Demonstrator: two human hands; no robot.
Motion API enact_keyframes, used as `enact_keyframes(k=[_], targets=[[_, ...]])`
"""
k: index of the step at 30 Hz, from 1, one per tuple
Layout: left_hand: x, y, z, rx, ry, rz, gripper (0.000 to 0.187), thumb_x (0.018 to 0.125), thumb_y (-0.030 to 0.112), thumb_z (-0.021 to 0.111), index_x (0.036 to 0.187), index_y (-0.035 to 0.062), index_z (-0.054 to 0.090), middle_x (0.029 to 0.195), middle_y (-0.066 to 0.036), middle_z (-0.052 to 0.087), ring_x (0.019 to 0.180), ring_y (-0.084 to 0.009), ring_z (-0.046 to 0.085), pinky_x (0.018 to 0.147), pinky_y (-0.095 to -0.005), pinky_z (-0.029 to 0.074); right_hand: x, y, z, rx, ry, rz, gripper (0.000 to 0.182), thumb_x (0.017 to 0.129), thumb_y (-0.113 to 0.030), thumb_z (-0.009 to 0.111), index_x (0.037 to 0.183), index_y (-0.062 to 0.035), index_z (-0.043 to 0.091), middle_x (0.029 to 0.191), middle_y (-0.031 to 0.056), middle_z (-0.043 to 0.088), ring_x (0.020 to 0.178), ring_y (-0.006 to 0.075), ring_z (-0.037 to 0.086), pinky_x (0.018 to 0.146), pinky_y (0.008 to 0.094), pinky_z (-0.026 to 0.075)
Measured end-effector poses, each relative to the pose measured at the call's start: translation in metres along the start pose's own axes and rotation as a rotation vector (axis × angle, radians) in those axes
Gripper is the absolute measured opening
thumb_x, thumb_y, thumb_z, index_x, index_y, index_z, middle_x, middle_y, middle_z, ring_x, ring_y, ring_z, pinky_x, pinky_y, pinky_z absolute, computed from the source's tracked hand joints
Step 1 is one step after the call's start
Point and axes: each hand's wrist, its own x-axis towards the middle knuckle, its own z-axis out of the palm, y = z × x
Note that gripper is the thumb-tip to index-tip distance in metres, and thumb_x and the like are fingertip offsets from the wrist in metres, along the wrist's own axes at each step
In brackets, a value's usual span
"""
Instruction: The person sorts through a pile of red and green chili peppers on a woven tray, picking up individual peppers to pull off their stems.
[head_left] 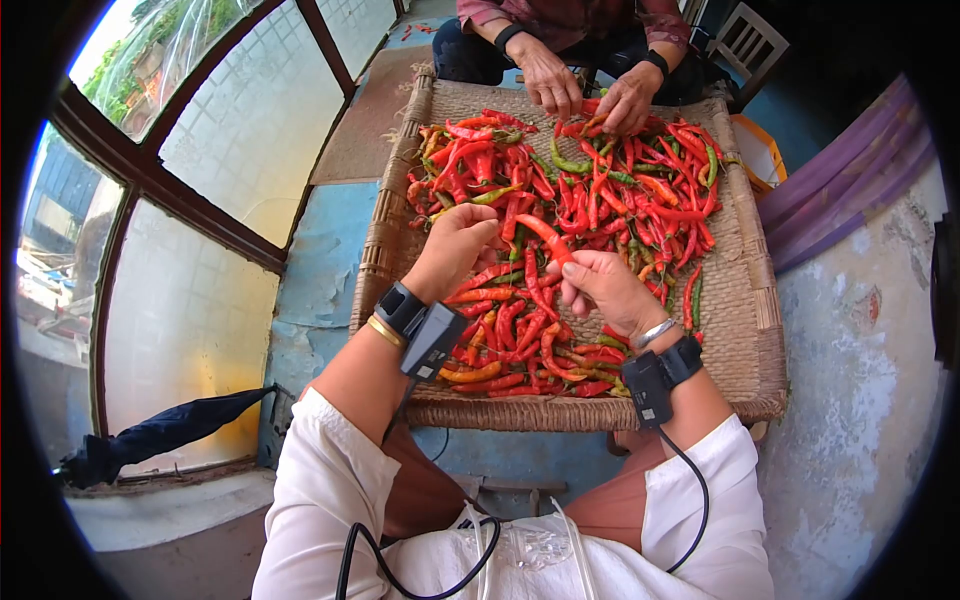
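My right hand (605, 290) grips a long red chili pepper (543, 234) by one end, its other end pointing up toward my left hand. My left hand (462, 248) is closed with its fingertips pinched together, just left of that pepper. Whether it holds a small piece there is hidden. Both hands are above a broad woven tray (735, 340) covered with loose chili peppers (515, 330), mostly red with some green and orange ones. Each of my wrists has a black strapped device with a cable.
Across the tray another person's hands (590, 95) handle peppers. Windows (190, 300) line the left side, with a folded dark umbrella (165, 430) below. At right are a worn wall (850, 380) and purple curtain (850, 180). A chair (748, 45) stands behind.
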Motion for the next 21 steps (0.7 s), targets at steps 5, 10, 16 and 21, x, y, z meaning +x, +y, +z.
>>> enact_keyframes(k=[5, 10, 16, 21], targets=[[0.017, -0.032, -0.019, 0.992, -0.12, 0.288, 0.022, 0.072, 0.024, 0.06, 0.081, 0.0042, 0.062, 0.078, -0.015, 0.062, 0.072, -0.0275, 0.06, 0.067, -0.0366, 0.047, 0.0, -0.015, -0.012, 0.224, 0.246, 0.004, 0.03, 0.089, -0.025, 0.046, 0.107, -0.0004, 0.048, 0.075, 0.0036, 0.056, 0.059, 0.0089, 0.056, 0.049, 0.0201, 0.045], [0.01, -0.035, -0.022, 1.35, -0.198, 0.208, 0.031, 0.069, 0.034, 0.063, 0.081, 0.0048, 0.064, 0.074, -0.015, 0.062, 0.073, -0.0316, 0.059, 0.065, -0.0386, 0.047, -0.002, -0.002, -0.021, 0.383, 0.526, 0.001, 0.048, 0.089, -0.027, 0.048, 0.126, -0.0036, 0.029, 0.091, 0.0104, 0.058, 0.07, 0.0155, 0.06, 0.056, 0.0277, 0.049], [0.008, -0.041, -0.02, 1.388, -0.304, 0.174, 0.032, 0.069, 0.034, 0.062, 0.082, 0.0045, 0.063, 0.081, -0.016, 0.061, 0.08, -0.0314, 0.059, 0.069, -0.0411, 0.047, 0.002, 0.003, -0.01, 0.33, 0.23, 0.026, 0.032, 0.088, -0.022, 0.05, 0.113, -0.0024, 0.047, 0.076, 0.0045, 0.06, 0.06, 0.0086, 0.058, 0.047, 0.0198, 0.046], [0.0, -0.032, -0.008, 1.463, -0.235, 0.101, 0.038, 0.07, 0.042, 0.061, 0.08, 0.0055, 0.064, 0.079, -0.015, 0.062, 0.078, -0.0315, 0.06, 0.068, -0.0404, 0.048, 0.003, 0.008, -0.001, 0.153, 0.136, 0.076, 0.028, 0.087, -0.021, 0.05, 0.107, -0.0016, 0.051, 0.075, 0.0039, 0.059, 0.059, 0.0075, 0.057, 0.046, 0.0187, 0.044]])
